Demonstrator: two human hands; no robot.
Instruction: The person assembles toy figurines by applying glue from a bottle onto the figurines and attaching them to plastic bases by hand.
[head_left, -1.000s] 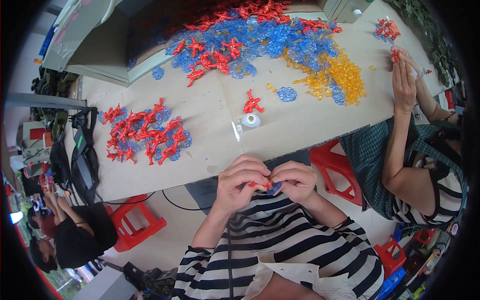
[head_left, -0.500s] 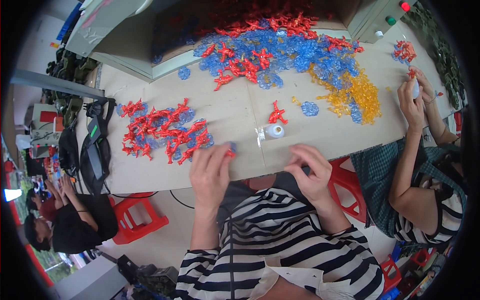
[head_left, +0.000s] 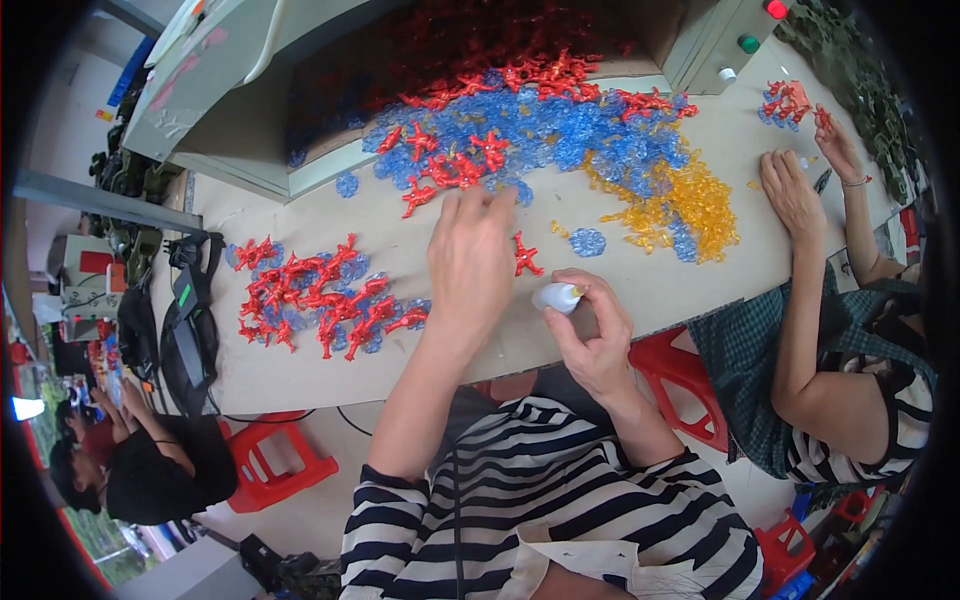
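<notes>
My left hand point(head_left: 470, 255) reaches over the table to the near edge of a heap, beside several shiny red figures point(head_left: 458, 170). Its fingers curve downward, slightly apart, and I see nothing held in them. A small white squeeze bottle point(head_left: 554, 298) with a yellowish tip is gripped in my right hand point(head_left: 597, 335), tilted above the table's near edge. Between the hands lies a single red figure point(head_left: 525, 256). To its right is a clear blue flower-shaped disc point(head_left: 587, 242). At the left, red figures point(head_left: 318, 290) rest on blue discs in a loose group.
Blue discs point(head_left: 560, 125) and small yellow pieces point(head_left: 700, 205) form the heap before a grey box-like housing point(head_left: 230, 150). On the right a co-worker's hand point(head_left: 795, 192) rests by another small pile point(head_left: 785, 103). Black straps point(head_left: 190, 310) hang at the table's left end.
My left hand has let go of a red-and-blue piece at the left group and moved forward to the heap. My right hand has picked up the white bottle.
</notes>
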